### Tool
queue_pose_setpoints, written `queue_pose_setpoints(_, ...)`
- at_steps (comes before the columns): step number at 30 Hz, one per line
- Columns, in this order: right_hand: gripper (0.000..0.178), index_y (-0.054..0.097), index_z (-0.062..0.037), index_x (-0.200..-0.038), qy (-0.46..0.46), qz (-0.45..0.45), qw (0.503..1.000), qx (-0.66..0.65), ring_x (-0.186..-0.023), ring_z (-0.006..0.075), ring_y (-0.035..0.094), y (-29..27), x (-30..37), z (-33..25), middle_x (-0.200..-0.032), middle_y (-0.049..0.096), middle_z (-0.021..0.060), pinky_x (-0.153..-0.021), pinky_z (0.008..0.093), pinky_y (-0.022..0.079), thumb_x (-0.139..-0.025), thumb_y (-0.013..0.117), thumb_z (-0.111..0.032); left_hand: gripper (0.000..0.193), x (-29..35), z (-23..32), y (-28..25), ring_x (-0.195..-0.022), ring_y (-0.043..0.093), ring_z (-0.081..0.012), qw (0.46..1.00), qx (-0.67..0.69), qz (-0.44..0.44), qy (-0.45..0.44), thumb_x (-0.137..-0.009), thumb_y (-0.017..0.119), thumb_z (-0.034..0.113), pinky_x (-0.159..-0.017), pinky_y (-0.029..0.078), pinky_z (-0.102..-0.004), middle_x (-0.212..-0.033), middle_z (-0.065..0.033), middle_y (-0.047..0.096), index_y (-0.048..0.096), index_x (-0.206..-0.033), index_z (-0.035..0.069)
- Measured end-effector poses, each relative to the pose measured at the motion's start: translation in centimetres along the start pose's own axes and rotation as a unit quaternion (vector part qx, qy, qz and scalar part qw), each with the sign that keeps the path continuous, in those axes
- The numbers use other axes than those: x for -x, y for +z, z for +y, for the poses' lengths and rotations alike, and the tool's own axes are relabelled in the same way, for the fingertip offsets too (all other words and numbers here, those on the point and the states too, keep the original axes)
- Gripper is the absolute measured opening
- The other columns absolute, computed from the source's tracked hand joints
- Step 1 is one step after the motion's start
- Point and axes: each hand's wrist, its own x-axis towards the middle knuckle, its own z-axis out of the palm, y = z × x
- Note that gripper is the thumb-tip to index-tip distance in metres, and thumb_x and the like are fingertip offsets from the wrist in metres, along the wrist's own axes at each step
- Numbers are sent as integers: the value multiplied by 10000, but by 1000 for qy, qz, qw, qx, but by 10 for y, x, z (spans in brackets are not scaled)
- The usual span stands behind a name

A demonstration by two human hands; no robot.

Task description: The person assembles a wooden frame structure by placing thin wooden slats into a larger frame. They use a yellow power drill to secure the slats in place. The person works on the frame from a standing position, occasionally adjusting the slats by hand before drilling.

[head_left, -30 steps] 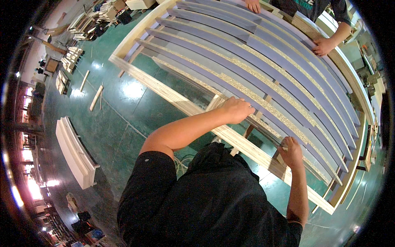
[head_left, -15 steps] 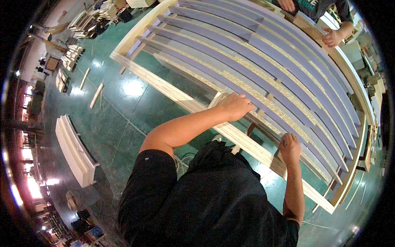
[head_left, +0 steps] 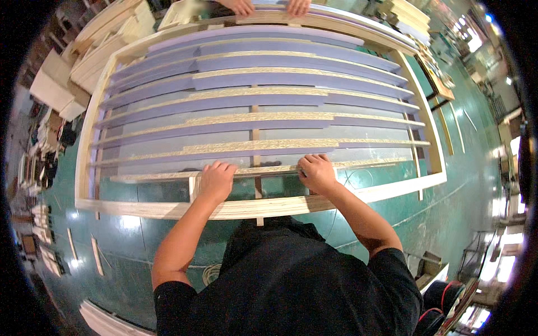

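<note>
In the head view, the view is now facing the wooden frame (head_left: 258,208) squarely. The left hand (head_left: 217,180) and right hand (head_left: 317,173) are keeping their grip apparently clamped on the nearest slat (head_left: 269,169), which is lying just inside the frame's near side. A co-worker's hands (head_left: 242,7) are now resting at the far rail (head_left: 269,18), so both sides are seemingly being steadied.

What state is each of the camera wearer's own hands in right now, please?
Left hand: closed over the nearest long, thin, tan wooden slat.
Right hand: closed over the same slat, farther right.
</note>
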Motion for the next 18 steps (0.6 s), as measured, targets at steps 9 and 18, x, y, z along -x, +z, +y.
queue_pose_setpoints(9,288,617,-107,-973,16,20,999,19,-965,290,643,4,7,5,-934,631,68,-832,457,480,-774,780,-237,237,-10,1,-3,-1077,612,-305,1000,11,-14,11,-855,732,114,-867,484,-494,-1049,-48,670,652,-1079,129)
queue_pose_setpoints(18,366,614,-82,-997,48,-45,998,13,-988,313,634,-11,-2,-9,-985,638,93,-832,459,500,-791,778,-336,191,-13,-7,-8,-988,634,-330,999,37,-30,1,-817,768,123,-770,529,-489,-937,-74,653,650,-967,118)
